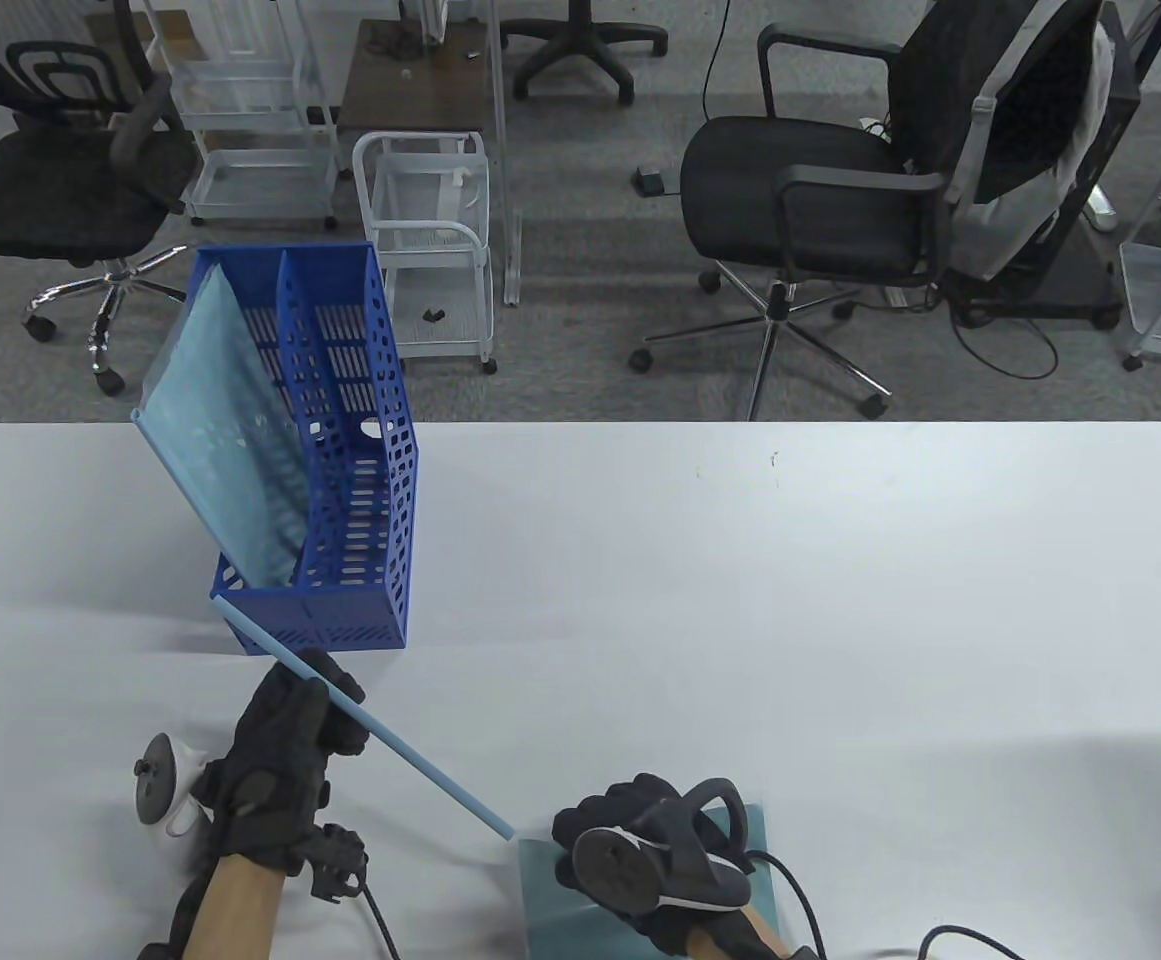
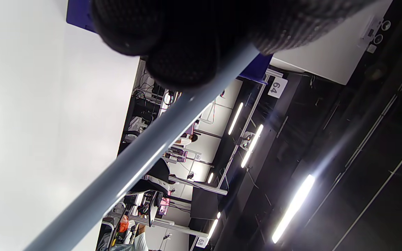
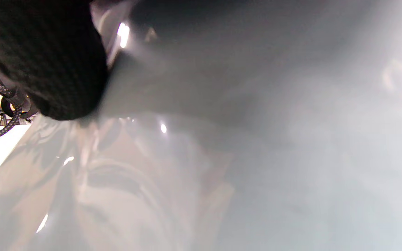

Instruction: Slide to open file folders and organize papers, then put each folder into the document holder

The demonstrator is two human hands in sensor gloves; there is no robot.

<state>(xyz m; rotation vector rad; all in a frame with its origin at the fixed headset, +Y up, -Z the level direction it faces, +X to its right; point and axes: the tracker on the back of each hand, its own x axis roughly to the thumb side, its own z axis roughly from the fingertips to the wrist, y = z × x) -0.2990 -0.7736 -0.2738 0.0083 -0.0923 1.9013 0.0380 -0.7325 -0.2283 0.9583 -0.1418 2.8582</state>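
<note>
Both knit-gloved hands hold: left hand [image 1: 285,730] grips slim spine bar [image 1: 420,765], right hand [image 1: 630,835] glossy folder [image 1: 560,905].

- The document holder [image 1: 340,520] stands at the tabletop's [image 1: 790,600] left, a folder [image 1: 225,440] filling its left slot
- Its right slots gape open
- A slide bar [image 1: 410,755] slants across the approach

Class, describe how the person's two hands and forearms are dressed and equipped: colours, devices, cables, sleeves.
Both hands wear black knit sensor gloves. The left hand carries a white tracker with a dark round end; the right hand carries a dark grey tracker with a ring-shaped loop. Black cables trail from the wrists. Forearms are bare, no sleeves visible.
</note>
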